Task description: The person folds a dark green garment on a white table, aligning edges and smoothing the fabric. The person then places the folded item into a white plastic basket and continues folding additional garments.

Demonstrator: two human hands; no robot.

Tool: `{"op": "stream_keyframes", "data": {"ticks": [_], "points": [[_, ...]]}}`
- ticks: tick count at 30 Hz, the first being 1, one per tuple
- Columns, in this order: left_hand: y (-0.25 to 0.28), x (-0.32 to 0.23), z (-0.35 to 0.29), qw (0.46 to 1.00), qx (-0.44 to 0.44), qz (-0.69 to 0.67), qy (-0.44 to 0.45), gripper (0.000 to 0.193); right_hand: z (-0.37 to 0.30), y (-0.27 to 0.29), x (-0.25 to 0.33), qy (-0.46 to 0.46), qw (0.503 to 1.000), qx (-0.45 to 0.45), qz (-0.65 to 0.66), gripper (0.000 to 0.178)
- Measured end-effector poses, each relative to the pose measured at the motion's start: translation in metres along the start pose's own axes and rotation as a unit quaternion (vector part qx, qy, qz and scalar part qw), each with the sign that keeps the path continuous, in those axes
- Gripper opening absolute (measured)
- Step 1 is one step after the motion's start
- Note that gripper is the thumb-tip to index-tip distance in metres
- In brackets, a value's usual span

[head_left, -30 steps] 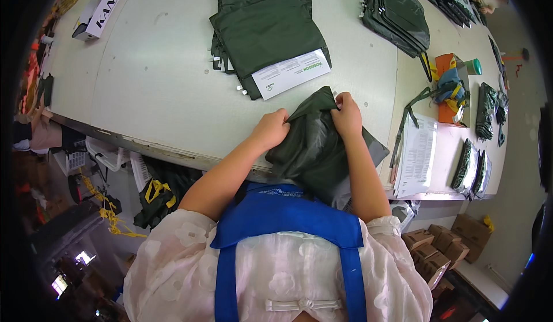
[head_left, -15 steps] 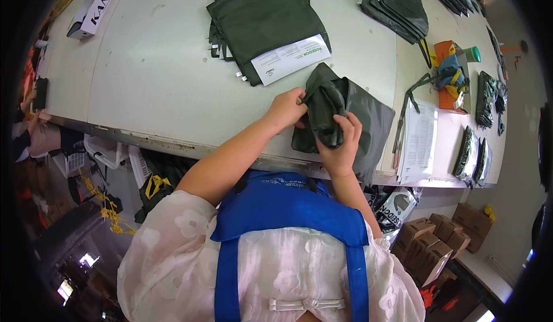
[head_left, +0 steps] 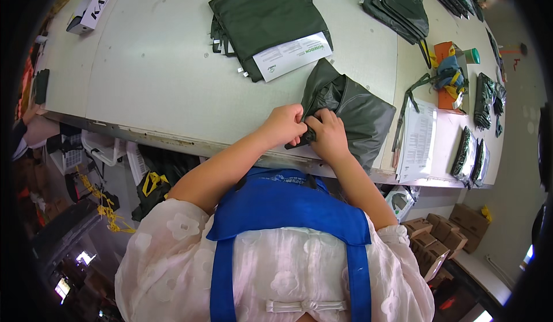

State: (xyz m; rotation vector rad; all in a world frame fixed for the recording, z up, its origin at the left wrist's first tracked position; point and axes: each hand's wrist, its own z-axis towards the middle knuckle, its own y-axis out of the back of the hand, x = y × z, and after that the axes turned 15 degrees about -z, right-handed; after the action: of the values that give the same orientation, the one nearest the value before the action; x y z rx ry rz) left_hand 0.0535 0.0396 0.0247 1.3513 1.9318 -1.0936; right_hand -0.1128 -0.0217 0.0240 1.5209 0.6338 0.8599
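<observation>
A dark green pouch of coated fabric (head_left: 368, 117) lies at the table's front edge, with crumpled fabric (head_left: 329, 98) bunched at its left side. My left hand (head_left: 284, 125) is closed, pinching the left edge of this fabric. Close beside it my right hand (head_left: 328, 137) is closed as well, its bent fingertips pressed into the bunched fabric. What lies under the right fingertips is partly hidden. Just beyond the pouch is a stack of flat dark green fabric pieces (head_left: 271, 19) with a white printed sheet (head_left: 294, 55) on its near edge.
Another dark green stack (head_left: 397, 8) lies at the far right. An orange box (head_left: 452, 94), papers (head_left: 417, 143) and plastic-wrapped packets (head_left: 465, 152) are on the table's right side. A long white box (head_left: 95, 10) stands far left; cardboard boxes (head_left: 429, 250) are below right.
My right hand has moved left and turned over, its fingers now beside my left hand. The upright fabric bundle is pressed down and spread flatter. My left hand has shifted slightly nearer.
</observation>
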Motion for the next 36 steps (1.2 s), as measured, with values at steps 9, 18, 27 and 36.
{"op": "stream_keyframes", "data": {"ticks": [9,18,27,36], "points": [[0.004,-0.001,0.002,0.998,-0.04,0.041,-0.03,0.014,0.023,0.018,-0.045,-0.064,0.839,0.289,0.457,0.057],[0.003,-0.012,-0.003,0.991,-0.004,0.105,-0.079,0.013,0.027,-0.005,0.011,-0.05,0.995,0.075,-0.039,0.045],[0.01,0.023,-0.004,0.929,-0.16,0.297,-0.153,0.031,0.022,0.007,0.0,-0.023,0.957,0.207,0.204,0.05],[0.012,0.017,0.02,0.865,-0.237,0.354,-0.267,0.019,0.036,-0.02,0.003,0.031,0.999,-0.026,-0.03,0.067]]}}
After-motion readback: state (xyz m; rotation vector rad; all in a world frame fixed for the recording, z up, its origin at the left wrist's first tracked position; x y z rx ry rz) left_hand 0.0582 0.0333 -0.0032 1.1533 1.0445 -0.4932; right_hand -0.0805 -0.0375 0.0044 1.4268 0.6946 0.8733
